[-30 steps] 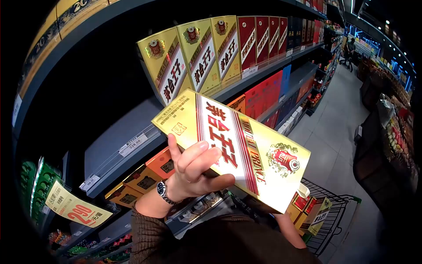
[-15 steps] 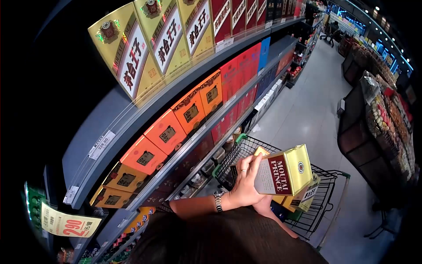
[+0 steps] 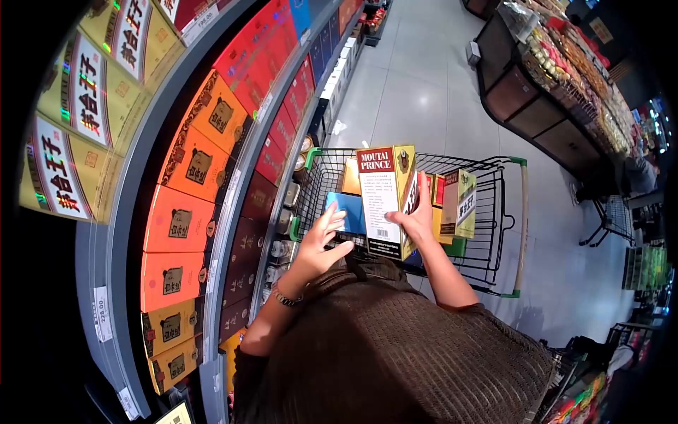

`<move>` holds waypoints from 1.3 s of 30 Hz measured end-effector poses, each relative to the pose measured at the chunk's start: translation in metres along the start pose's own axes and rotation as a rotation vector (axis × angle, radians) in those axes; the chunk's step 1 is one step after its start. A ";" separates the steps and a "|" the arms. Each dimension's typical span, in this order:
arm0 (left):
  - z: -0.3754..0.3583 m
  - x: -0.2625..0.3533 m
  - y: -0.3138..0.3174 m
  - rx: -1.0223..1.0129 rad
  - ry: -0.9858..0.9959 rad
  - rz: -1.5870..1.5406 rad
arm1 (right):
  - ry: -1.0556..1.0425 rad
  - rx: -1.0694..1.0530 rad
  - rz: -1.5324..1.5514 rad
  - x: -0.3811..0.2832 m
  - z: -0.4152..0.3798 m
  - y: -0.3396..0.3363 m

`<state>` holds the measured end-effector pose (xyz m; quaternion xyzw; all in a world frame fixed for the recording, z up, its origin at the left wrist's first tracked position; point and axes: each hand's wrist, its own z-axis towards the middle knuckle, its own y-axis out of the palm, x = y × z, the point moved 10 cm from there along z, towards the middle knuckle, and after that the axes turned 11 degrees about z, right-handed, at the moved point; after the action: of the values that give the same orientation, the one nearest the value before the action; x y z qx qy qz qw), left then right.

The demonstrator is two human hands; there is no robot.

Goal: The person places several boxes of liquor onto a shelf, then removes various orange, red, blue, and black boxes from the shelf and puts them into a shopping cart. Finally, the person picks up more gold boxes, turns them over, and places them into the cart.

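My right hand [image 3: 418, 218] grips a gold Moutai Prince liquor box [image 3: 378, 194], thumb on its white printed face and fingers around the far side. The box is upright, with its barcode low on the face towards me. To its left is my left hand [image 3: 321, 244], open with fingers spread and apart from the box. Below both hands is a wire shopping cart [image 3: 498, 205] with green corners. In the cart lie a blue box [image 3: 347, 210] and another gold liquor box [image 3: 459, 205], plus red and yellow packages partly hidden behind my right hand.
Shelves [image 3: 116, 247] on the left carry gold, orange [image 3: 176, 222] and red boxes [image 3: 258, 49]. A dark display stand [image 3: 519, 88] heaped with goods stands across the aisle floor [image 3: 417, 99]. Another cart [image 3: 613, 215] is at the right.
The liquor box has turned from tilted to upright above the cart. My left hand has let go of it and moved left; my right hand now holds it. The view has swung downward.
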<state>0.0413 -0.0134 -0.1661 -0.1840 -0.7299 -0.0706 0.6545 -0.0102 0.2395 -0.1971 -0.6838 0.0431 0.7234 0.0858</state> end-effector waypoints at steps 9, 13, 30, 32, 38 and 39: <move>-0.167 -0.102 -0.137 0.665 -0.293 -0.137 | 0.359 0.317 -0.605 0.127 0.040 -0.140; -0.217 -0.096 -0.167 0.841 -0.299 -0.073 | 0.613 0.312 -0.836 0.154 0.045 -0.162; -0.232 0.137 -0.205 1.059 0.216 0.321 | 0.511 0.335 -1.184 0.261 0.030 -0.202; -0.239 0.187 -0.217 1.095 0.357 0.420 | 0.638 0.332 -1.082 0.265 0.022 -0.205; -0.231 0.286 -0.262 1.187 0.492 0.532 | 0.687 0.320 -1.050 0.268 0.022 -0.199; -0.227 0.294 -0.274 1.206 0.491 0.523 | 0.690 0.316 -1.048 0.267 0.023 -0.199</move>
<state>0.1314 -0.2925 0.1902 0.0628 -0.4047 0.4668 0.7838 -0.0094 0.4559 -0.4507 -0.7864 -0.1653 0.3091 0.5086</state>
